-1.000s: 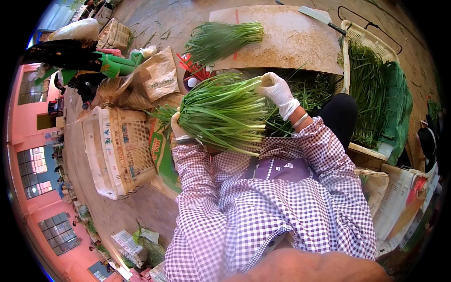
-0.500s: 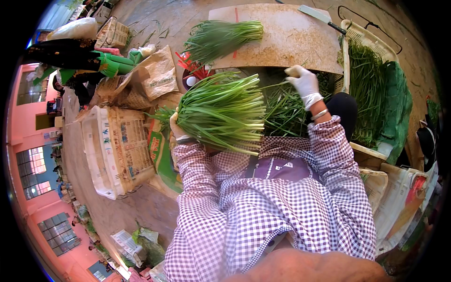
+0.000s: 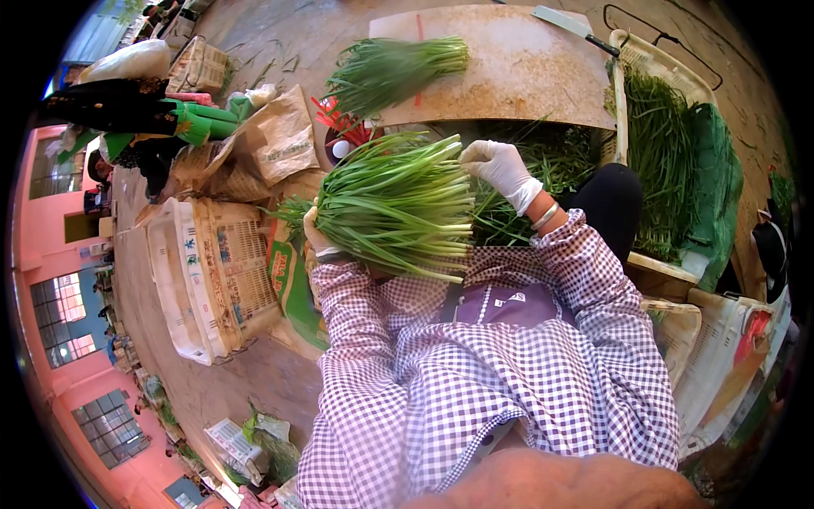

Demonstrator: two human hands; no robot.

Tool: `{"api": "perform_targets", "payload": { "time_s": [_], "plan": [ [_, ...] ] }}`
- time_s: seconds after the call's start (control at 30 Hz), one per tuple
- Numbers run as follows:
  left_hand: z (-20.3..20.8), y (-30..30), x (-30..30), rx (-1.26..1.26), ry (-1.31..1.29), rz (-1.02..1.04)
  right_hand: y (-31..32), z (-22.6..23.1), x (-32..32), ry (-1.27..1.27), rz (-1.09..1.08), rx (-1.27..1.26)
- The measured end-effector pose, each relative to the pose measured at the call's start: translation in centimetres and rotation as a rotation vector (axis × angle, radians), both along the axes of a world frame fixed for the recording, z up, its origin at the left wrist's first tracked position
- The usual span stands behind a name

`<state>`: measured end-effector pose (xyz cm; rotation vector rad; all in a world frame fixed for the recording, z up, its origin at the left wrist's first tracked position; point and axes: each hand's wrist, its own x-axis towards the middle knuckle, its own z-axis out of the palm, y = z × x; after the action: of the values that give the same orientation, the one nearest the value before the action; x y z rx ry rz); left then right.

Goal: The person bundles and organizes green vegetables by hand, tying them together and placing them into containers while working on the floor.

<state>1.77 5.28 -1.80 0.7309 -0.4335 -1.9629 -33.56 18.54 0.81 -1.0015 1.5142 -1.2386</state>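
A thick bunch of garlic chives (image 3: 394,208), green with pale stem ends, lies across my left hand (image 3: 315,231). The gloved left hand is closed round its leafy side, with most of the fingers hidden beneath the leaves. At the upper right corner of the bunch, my right hand (image 3: 502,170), in a white glove, has thumb and fingertips drawn together against the stem ends. Whatever sits in that pinch is too small to make out. Loose chives (image 3: 551,165) lie below and beyond the right hand.
Ahead stands a stained board (image 3: 526,85) bearing another chive bundle (image 3: 398,72) and a large knife (image 3: 566,25). Red strips (image 3: 343,123) stick out of a container. A crate (image 3: 623,119) of chives stands right, white crates (image 3: 182,280) left, near a sack (image 3: 275,144).
My right hand has come left, from out over the loose chives to the stem ends of the bunch. A thin strand at its fingers no longer shows. The left hand keeps its hold.
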Motion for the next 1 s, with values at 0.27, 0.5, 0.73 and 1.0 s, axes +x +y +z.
{"api": "perform_targets", "payload": {
  "time_s": [0.27, 0.5, 0.73, 1.0],
  "plan": [
    [2.2, 1.1, -1.5, -0.007, -0.017, -0.006, 0.4, 0.2, -2.2, 0.635, 0.022, -0.159],
    [0.1, 0.2, -0.1, -0.022, 0.014, -0.022, 3.3, -1.3, -11.4, 1.424, -0.183, 0.545],
    [-0.3, -0.2, -0.1, -0.002, 0.053, -0.036, -0.7, 0.8, -2.6, 0.36, 0.057, -0.242],
    [-0.6, -0.1, 0.0, -0.02, 0.058, -0.038, -2.8, -1.6, -0.5, 0.264, 0.121, -0.164]
  ]
}}
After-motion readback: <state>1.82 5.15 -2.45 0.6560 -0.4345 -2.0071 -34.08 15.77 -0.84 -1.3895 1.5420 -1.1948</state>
